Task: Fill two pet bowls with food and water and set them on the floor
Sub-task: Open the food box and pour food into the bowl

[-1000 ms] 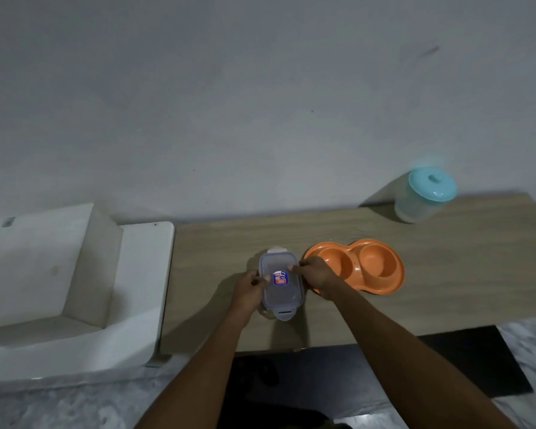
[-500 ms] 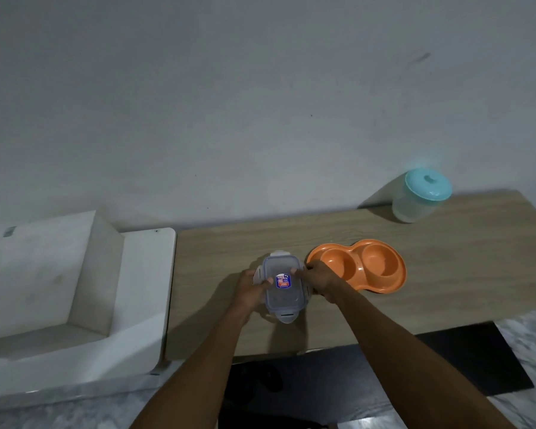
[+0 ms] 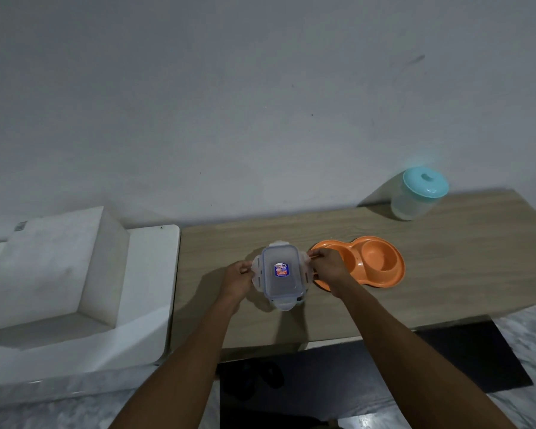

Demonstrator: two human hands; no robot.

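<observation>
Left hand (image 3: 239,275) and right hand (image 3: 326,265) grip the container (image 3: 281,272) (lid on).

Bare desk (image 3: 464,274) lies open at the frame's right. The orange double bowl (image 3: 369,263) crowds the centre, touching the right hand (image 3: 327,269); a teal-lidded jar (image 3: 420,195) blocks the upper-right corner.

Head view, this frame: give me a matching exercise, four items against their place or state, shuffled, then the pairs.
Things:
1. clip-lid container
2. orange double bowl
3. teal-lidded jar
4. white block

Descriptions:
A. far on the table, by the wall
B. beside the table's left end
C. held at its side flaps by the left hand and the right hand
D. right of the container, both wells look empty

Pairs: 1-C, 2-D, 3-A, 4-B
</observation>
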